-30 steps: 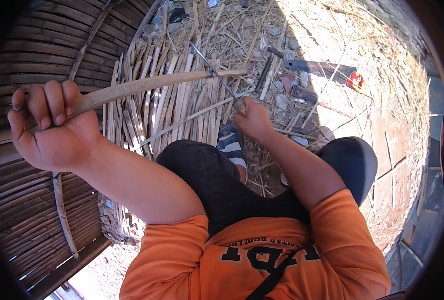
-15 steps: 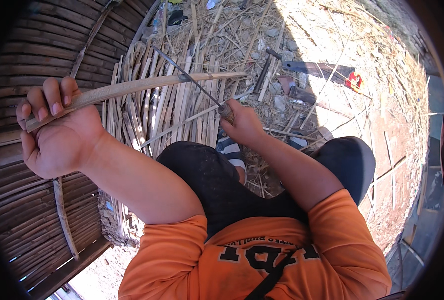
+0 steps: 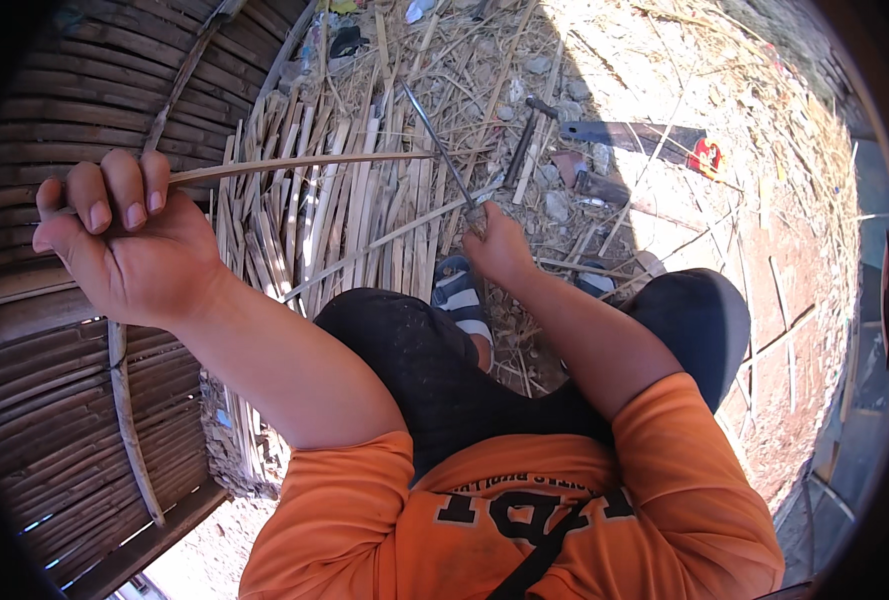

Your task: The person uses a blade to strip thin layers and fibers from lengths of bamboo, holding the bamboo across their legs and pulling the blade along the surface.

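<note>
Pale strip (image 3: pixel 304 163): long, thin and narrow side up, of wood or bamboo; held out in front of the person, above a pile of similar strips (image 3: pixel 289 235), rising slightly toward its right end.
Left hand (image 3: pixel 149 245): palm turned up, fingers curled over the strip near its left end, gripping it; the gripped end is mostly hidden by the fingers.
Right hand (image 3: pixel 502 247): closed around the handle of a knife (image 3: pixel 439 143), held above the ground in front of the knees.
Blade: long and slim, pointing away and to the left; the strip's right end lies just beside it, and whether the two touch I cannot tell.
Pile: many pale lengths laid roughly side by side, mostly running away from the person, with one longer piece slanting across the top.
Hammer (image 3: pixel 524 145): on the ground beyond the right hand, dark, head at the far end.
Saw (image 3: pixel 629 140): to the right of the hammer, grey blade, red handle toward the right.
Ground (image 3: pixel 774 400): strewn with straw, stones and loose slivers, part in shade, part in bright sun.
Wall (image 3: pixel 64 130): dark slats along the left side, crossed by crooked poles.
Person: seated low or squatting, knees apart, orange shirt (image 3: pixel 524 480), dark trousers (image 3: pixel 394 330), striped sandal (image 3: pixel 459 295) between the knees.
</note>
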{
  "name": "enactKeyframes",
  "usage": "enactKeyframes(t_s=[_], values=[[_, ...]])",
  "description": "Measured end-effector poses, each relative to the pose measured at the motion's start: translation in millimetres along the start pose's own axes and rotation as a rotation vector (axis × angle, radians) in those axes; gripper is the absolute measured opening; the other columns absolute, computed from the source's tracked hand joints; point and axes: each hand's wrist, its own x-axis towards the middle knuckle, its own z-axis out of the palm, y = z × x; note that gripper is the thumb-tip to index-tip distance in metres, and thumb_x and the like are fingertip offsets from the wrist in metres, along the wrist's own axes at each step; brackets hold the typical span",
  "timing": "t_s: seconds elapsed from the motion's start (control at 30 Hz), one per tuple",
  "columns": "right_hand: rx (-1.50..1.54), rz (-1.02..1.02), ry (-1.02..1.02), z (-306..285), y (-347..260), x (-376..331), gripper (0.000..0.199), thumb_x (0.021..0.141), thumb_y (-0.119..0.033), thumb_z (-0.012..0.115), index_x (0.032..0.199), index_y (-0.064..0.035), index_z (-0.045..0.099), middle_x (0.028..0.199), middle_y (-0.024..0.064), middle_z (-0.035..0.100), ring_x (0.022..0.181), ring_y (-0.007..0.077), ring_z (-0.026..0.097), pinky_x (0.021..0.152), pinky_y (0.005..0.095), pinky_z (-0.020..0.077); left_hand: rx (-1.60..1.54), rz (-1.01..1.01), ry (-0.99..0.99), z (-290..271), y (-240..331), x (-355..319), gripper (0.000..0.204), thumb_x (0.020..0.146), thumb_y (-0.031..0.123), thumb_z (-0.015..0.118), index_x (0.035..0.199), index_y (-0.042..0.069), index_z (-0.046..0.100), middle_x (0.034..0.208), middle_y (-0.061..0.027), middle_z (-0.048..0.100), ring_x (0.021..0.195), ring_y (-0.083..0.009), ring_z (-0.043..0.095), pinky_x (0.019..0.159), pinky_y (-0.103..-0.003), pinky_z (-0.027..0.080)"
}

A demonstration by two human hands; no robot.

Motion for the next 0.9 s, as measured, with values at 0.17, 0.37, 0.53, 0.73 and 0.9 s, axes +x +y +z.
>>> enactKeyframes(t_s=[0.17, 0.37, 0.53, 0.73, 0.9], values=[[0.023, -0.037, -0.075, -15.2, -26.0, 6.1, 0.049, 0.081, -0.02, 0.069, 0.123, 0.0005, 0.055, 0.092, 0.0312, 0.068, 0.091, 0.0503, 0.066, 0.08, 0.054, 0.0521, -0.028, 0.048, 0.06, 0.2, -3.2, -2.8, 0.028, 0.106, 0.041, 0.05, 0.105, 0.016, 0.063, 0.074, 0.0066, 0.041, 0.061, -0.0098, 0.034, 0.059, -0.028, 0.031], [-0.082, 0.028, -0.079, -4.1, 7.1, 4.1, 0.043, 0.082, -0.021, 0.069, 0.117, 0.0008, 0.056, 0.088, 0.03, 0.068, 0.088, 0.0493, 0.066, 0.08, 0.0537, 0.0529, -0.164, -0.063, -0.031, 5.4, 2.4, 0.7, 0.024, 0.103, 0.03, 0.046, 0.088, 0.016, 0.058, 0.065, 0.0053, 0.039, 0.055, -0.0102, 0.032, 0.052, -0.028, 0.028], [-0.051, -0.054, -0.125, -16.9, -26.0, 4.3, 0.041, 0.081, -0.022, 0.069, 0.112, 0.0019, 0.057, 0.092, 0.0311, 0.068, 0.092, 0.049, 0.066, 0.083, 0.0541, 0.0521, -0.215, -0.084, -0.015, 6.2, 10.6, -1.1, 0.023, 0.098, 0.024, 0.048, 0.078, 0.015, 0.056, 0.059, 0.0058, 0.039, 0.051, -0.0094, 0.031, 0.049, -0.027, 0.027], [-0.167, 0.04, -0.009, -3.5, 25.5, 2.1, 0.04, 0.082, -0.022, 0.067, 0.112, 0.0029, 0.06, 0.096, 0.0311, 0.069, 0.098, 0.0465, 0.067, 0.088, 0.0526, 0.0512, -0.241, -0.117, -0.061, 6.6, 9.9, -2.1, 0.023, 0.098, 0.023, 0.047, 0.079, 0.015, 0.057, 0.059, 0.0055, 0.038, 0.05, -0.0097, 0.032, 0.049, -0.027, 0.028], [0.009, 0.158, 0.047, -31.4, 10.6, 16.6, 0.039, 0.081, -0.022, 0.066, 0.111, 0.0023, 0.064, 0.097, 0.0284, 0.071, 0.097, 0.0439, 0.068, 0.088, 0.0503, 0.051, -0.147, -0.014, -0.04, 19.2, 50.1, -0.2, 0.022, 0.098, 0.02, 0.045, 0.08, 0.015, 0.056, 0.06, 0.0052, 0.04, 0.052, -0.01, 0.034, 0.05, -0.027, 0.03]])
